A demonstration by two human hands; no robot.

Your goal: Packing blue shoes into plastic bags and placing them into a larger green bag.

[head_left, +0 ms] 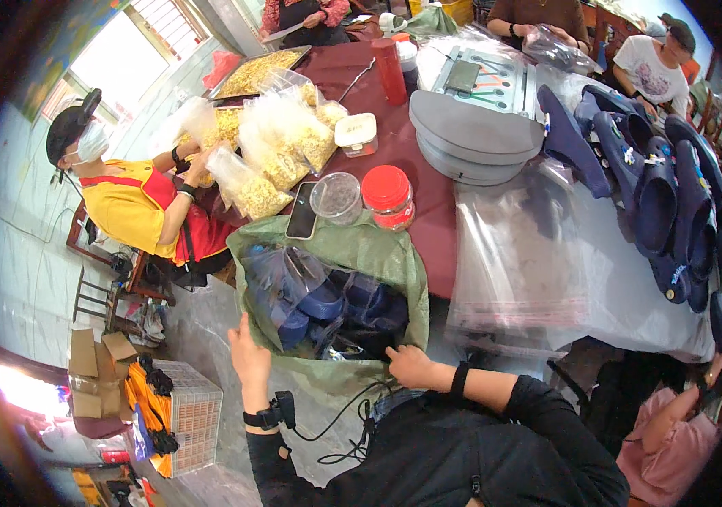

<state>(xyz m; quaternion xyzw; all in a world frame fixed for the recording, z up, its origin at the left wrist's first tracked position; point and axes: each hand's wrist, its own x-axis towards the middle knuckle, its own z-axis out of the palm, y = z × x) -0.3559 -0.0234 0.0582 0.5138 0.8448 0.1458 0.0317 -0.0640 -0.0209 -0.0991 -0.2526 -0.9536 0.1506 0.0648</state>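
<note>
A green woven sack (416,283) stands wide open in front of me, against the edge of the maroon-covered table. Inside it lie several dark blue clogs (320,300) in clear plastic bags. My left hand (249,351) is at the sack's near left rim, its index finger pointing up along the edge; the other fingers look curled on the fabric, partly hidden. On the near right rim, my right hand (412,366) pinches the sack's edge with its fingers closed. Both hands hold the rim apart.
Flat clear plastic bags (513,270) and loose blue clogs (659,198) lie on the table at right. Beyond the sack are a phone (302,211), a red-lidded jar (387,196), and bags of yellow pieces (268,160). Several people work around the table. A crate (196,414) stands at lower left.
</note>
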